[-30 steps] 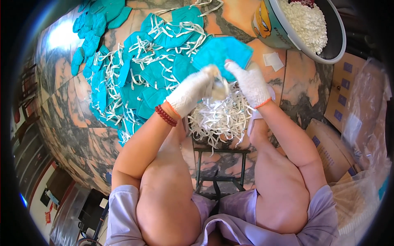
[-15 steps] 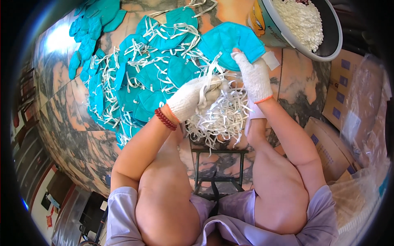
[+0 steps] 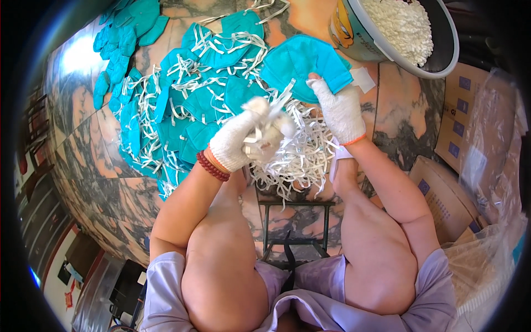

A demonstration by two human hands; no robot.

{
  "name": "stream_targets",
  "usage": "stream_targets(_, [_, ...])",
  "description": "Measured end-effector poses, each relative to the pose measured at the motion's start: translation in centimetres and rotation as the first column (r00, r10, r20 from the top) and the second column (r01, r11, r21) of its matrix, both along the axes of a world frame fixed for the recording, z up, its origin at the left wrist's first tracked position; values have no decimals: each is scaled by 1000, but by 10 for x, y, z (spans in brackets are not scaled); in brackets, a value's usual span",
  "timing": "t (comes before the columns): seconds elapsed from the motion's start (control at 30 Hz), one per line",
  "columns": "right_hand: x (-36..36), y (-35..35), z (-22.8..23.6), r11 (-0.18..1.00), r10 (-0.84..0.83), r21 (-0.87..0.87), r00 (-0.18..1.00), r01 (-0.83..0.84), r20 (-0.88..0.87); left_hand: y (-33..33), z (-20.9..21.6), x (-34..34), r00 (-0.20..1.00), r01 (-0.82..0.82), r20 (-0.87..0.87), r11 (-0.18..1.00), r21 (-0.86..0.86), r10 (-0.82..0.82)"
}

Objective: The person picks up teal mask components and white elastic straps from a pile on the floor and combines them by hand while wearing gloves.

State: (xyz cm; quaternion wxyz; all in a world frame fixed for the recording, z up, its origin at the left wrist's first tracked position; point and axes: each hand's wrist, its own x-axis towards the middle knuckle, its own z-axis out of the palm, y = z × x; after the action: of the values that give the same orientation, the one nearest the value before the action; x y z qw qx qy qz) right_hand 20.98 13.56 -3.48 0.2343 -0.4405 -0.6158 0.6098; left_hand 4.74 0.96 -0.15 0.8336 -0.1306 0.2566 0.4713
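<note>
In a white knitted glove with an orange cuff, my right hand [image 3: 339, 110] pinches the lower right edge of a teal cup-shaped face mask [image 3: 301, 63]. My left hand [image 3: 240, 135], gloved the same way with a dark red bead bracelet at the wrist, is curled around white straps [image 3: 275, 108] just below the mask. Its fingertips are smeared by motion. Under both hands lies a tangled heap of loose white straps [image 3: 298, 160]. To the left spreads a pile of teal masks [image 3: 193, 105], many with white straps on them.
A bucket [image 3: 359, 36] at the upper right holds white crumpled material. Cardboard boxes [image 3: 442, 193] and clear plastic wrap [image 3: 487, 144] stand along the right. More teal masks [image 3: 124, 33] lie at the upper left. A dark metal stool frame [image 3: 296, 203] sits between my legs on the marble-patterned floor.
My left hand has drawn back down and left from the mask, its fingers lifting and turning. The right hand and the mask have shifted slightly left.
</note>
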Motion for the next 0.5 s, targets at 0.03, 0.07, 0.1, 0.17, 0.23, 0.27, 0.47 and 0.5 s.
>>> stream_targets(0.03, [1, -1, -3, 1000, 2, 26, 1000, -2, 1, 9, 5, 2, 992, -125, -38, 992, -13, 124])
stream_targets(0.07, [-2, -4, 1, 1000, 2, 27, 1000, -2, -3, 18, 12, 1, 965, -252, -88, 968, -21, 249])
stream_targets(0.1, [-7, -12, 5, 996, 87, 19, 995, -86, -54, 22, 13, -2, 919, -376, -141, 926, -26, 369])
stream_targets(0.17, [-17, -33, 24, 985, 173, 13, 979, -172, -106, 39, -1, -23, 835, -546, -82, 838, -7, 543])
stream_targets(0.23, [-21, -54, 53, 835, 502, 160, 847, -527, 171, 51, -33, -39, 713, -584, -493, 811, -26, 498])
stream_targets(0.27, [-19, -56, 55, 834, 506, 155, 846, -529, 168, 47, -37, -34, 712, -586, -497, 810, -30, 497])
stream_targets(0.47, [-3, -61, 50, 731, 571, 265, 776, -629, 267, 37, -56, 9, 228, -31, -875, 901, 432, 427])
stream_targets(0.5, [-6, -58, 60, 728, 579, 256, 770, -636, 267, 33, -48, 4, 142, 73, -955, 959, 272, 260])
